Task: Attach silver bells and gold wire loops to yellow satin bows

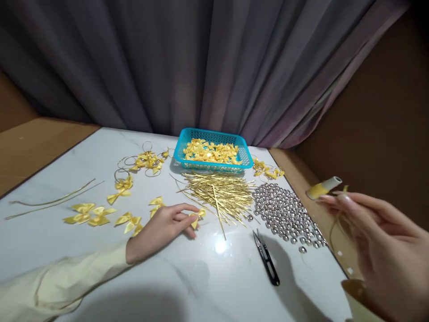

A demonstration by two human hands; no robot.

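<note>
- Pinching grip: the left hand (164, 228) rests on the white tabletop (187, 286), thumb and fingertips closed on a small yellow bow (198, 215) that lies at the tabletop's surface, just ahead of the knuckles.
- Raised well to the right of that grip, the right hand (375, 241) holds a pale tube (323, 188) at its fingertips. The hand is blurred, and a thin gold strand seems to hang below it.
- Just beyond the bow lies a heap of gold wire strips (217, 194). To its right is a spread of silver bells (284, 214) running close to the tabletop's edge, with black snips (266, 257) lying near them.
- Left of the grip sit loose bows (90, 213). Farther back are bows on wire rings (147, 160) and a blue basket (214, 133) of more bows.
- Likely hazards: the pinch looks light, so the bow could slide on the glossy surface. A sweep of the right hand could send the bells rolling off the edge, or catch the snips' points.
</note>
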